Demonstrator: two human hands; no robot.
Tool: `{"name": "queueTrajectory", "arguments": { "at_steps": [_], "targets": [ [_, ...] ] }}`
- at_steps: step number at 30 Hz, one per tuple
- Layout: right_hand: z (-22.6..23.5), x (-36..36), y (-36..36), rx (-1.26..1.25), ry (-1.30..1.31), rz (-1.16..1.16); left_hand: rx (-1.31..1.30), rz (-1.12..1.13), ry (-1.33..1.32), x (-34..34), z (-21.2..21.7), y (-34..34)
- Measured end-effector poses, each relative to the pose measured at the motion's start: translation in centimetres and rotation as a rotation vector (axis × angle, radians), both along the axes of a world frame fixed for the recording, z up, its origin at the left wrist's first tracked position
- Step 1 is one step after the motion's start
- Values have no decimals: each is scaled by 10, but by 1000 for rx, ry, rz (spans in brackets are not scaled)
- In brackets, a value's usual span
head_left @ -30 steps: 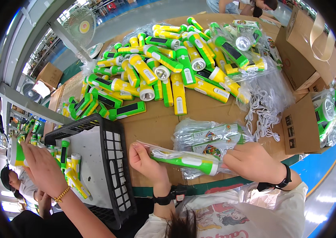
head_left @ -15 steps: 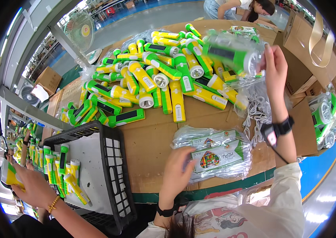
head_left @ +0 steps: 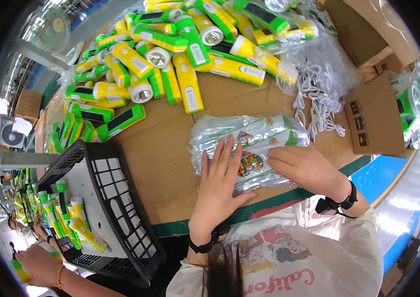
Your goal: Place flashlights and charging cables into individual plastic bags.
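A stack of clear plastic bags (head_left: 202,148) with printed green and white fronts lies flat on the cardboard-covered table before me. My left hand (head_left: 218,180) rests on its left part, fingers spread and holding nothing. From the right, my right hand (head_left: 306,167) reaches onto the same stack, its fingers together and bent over the topmost plastic bag (head_left: 264,141); the thumb is hidden. Beyond the stack is a heap of green and yellow flashlights (head_left: 170,37). At its far edge lies a flashlight with a dark solar panel (head_left: 264,17).
A black crate (head_left: 116,193) with several flashlights stands at left. Another person's hand (head_left: 41,265) shows at lower left, holding something green and yellow. White cables (head_left: 314,94) lie at right, beside an open carton (head_left: 376,116) and bagged flashlights (head_left: 410,106).
My right hand has let go of a bagged flashlight it held over the heap and has come down to the bag stack. My left hand's fingers have spread flat. The view has shifted.
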State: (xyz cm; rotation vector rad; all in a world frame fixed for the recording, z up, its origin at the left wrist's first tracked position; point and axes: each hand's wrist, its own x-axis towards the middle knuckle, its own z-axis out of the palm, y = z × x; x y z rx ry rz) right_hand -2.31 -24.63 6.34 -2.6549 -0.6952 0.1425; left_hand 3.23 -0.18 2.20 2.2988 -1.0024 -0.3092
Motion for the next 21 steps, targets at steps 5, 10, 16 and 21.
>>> {"name": "queueTrajectory", "arguments": {
  "at_steps": [5,10,16,21],
  "targets": [
    [-16,-18,-11,-32,-166,-8,13,6,18,1,3,2],
    [-21,-19,-14,-4,-172,17,6,17,1,-3,0,3],
    [-30,-27,-6,-39,-233,-17,-16,58,-63,-7,-1,-5],
    [-42,-31,-9,-35,-351,42,-382,-13,-137,-23,-8,-34]
  ]
}}
